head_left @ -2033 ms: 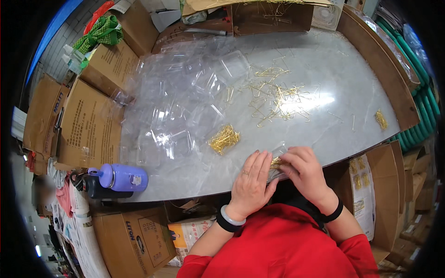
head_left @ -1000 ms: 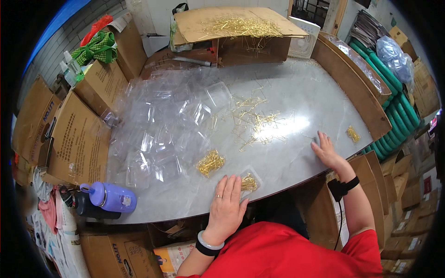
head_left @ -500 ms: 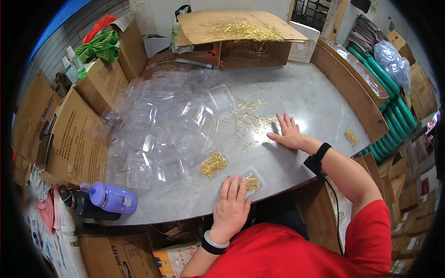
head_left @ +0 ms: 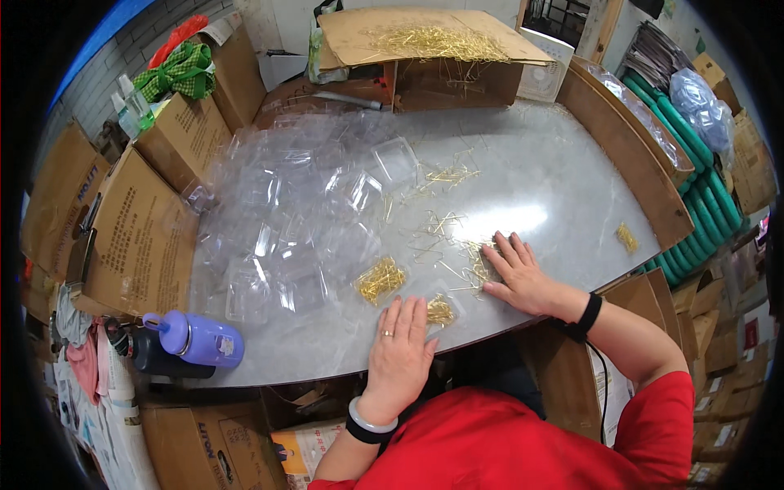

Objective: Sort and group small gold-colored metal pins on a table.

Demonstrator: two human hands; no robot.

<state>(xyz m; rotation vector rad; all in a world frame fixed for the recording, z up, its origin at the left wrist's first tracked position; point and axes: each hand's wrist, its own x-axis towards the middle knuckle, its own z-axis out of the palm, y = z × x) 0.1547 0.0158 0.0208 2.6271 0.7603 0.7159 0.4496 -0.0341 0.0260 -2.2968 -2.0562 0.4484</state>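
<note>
My right hand (head_left: 519, 276) lies flat with fingers spread on the grey tabletop, its fingertips and thumb against loose gold wire hooks (head_left: 474, 265). At the table's front edge my left hand (head_left: 400, 347) rests with its fingers stretched out, beside a small clear plastic tray (head_left: 460, 314) that holds gold hooks (head_left: 441, 310). Its fingertips cover part of that tray's left side. Just beyond the left hand sits another clear tray filled with a heap of gold hooks (head_left: 380, 281). More loose hooks (head_left: 445, 176) are strewn toward the table's middle.
Many clear plastic trays (head_left: 286, 204) cover the table's left half. A purple bottle (head_left: 204, 339) lies at the front left. Gold hooks are piled on a cardboard box (head_left: 351, 41) at the back. A small hook bundle (head_left: 626, 238) lies far right, near a cardboard wall (head_left: 629, 155).
My right hand has slid toward me across the table, and loose hooks have come nearer with it. My left hand stays beside the small tray, shifted only slightly.
</note>
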